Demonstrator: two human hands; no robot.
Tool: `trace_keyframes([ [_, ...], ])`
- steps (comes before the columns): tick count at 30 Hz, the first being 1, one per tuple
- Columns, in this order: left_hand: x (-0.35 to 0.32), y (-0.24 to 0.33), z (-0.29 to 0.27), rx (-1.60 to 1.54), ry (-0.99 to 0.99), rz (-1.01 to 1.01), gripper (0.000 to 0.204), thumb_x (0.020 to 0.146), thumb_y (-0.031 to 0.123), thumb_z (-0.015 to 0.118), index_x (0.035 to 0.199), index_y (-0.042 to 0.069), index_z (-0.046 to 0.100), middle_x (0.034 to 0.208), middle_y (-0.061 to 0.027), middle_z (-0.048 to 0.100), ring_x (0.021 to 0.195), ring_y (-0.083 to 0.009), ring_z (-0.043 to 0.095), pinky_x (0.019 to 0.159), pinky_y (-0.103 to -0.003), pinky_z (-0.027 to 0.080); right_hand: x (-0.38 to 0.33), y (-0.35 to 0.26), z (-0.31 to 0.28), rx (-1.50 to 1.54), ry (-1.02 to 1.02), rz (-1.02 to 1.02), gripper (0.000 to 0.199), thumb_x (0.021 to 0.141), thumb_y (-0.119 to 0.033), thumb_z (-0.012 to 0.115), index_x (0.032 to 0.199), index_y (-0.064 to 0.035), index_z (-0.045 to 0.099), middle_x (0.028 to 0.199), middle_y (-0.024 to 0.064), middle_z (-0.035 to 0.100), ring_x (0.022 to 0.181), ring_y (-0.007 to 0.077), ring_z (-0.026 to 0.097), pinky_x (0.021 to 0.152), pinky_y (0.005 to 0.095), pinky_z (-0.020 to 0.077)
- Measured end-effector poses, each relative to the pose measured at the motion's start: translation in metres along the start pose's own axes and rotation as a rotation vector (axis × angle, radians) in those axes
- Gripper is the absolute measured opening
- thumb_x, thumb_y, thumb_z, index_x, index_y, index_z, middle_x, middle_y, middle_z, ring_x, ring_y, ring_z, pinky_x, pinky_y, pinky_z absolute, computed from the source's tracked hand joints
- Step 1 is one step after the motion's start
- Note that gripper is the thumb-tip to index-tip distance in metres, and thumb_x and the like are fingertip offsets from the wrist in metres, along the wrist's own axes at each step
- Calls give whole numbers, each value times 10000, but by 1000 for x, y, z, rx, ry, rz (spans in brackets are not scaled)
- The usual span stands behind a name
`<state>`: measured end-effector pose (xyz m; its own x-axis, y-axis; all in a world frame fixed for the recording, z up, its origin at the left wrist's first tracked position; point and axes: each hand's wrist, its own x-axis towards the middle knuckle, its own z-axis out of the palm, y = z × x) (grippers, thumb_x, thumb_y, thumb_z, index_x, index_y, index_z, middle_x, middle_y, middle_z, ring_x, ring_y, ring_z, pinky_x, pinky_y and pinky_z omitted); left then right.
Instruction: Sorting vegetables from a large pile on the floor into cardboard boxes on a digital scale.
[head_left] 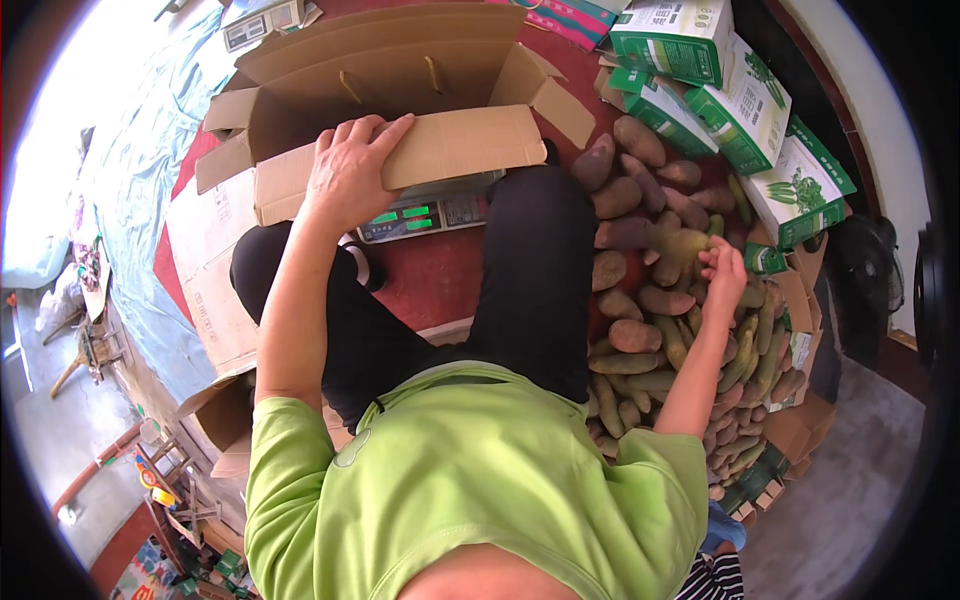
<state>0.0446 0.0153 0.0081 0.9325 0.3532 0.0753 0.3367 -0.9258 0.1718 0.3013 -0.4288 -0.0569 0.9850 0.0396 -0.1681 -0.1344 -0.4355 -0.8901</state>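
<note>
My left hand [345, 178] lies over the near flap [470, 140] of an open cardboard box [310, 110], its fingers bent over the top edge and the thumb spread to the right. Under the flap, a digital scale [420, 218] with lit green displays shows between my knees. On the right, my right hand [722, 272] has its fingers closed at the end of a lumpy yellow-green root vegetable [680, 243]. Around it spreads a pile of brownish sweet potatoes [635, 335] and long greenish vegetables [765, 335]. The box's floor is hidden from view.
White and green printed cartons [740, 110] stand behind the pile at the far right. A flattened cardboard sheet [215, 265] lies left of my knee, beside pale blue sheeting [150, 220]. A black fan [865, 265] is at the right, and a small wooden stool [180, 480] at lower left.
</note>
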Motion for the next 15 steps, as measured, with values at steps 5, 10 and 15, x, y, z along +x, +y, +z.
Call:
trace_keyframes([
  [5,-1,-1,-2,-17,-47,-4,804,618,114,751,1367,195,471,1246,-106,521,1193,-304,461,1045,-423,321,-9,-119,43,252,-197,-379,318,1003,-248,440,1102,-8,622,1089,73,636,809,89,587,659,228,449],
  [10,-2,-1,-4,-29,-54,-8,810,616,128,762,1369,199,469,1246,-110,519,1194,-301,460,1047,-420,321,-9,-214,97,431,-390,-623,288,993,-217,456,1048,15,616,1121,121,640,807,117,613,686,240,493],
  [15,-1,-2,-3,-21,-45,7,816,623,173,780,1374,203,461,1246,-112,518,1194,-301,458,1045,-418,325,6,-243,172,540,-526,-451,240,963,-201,527,1047,17,582,1004,146,660,800,194,670,652,273,550],
])
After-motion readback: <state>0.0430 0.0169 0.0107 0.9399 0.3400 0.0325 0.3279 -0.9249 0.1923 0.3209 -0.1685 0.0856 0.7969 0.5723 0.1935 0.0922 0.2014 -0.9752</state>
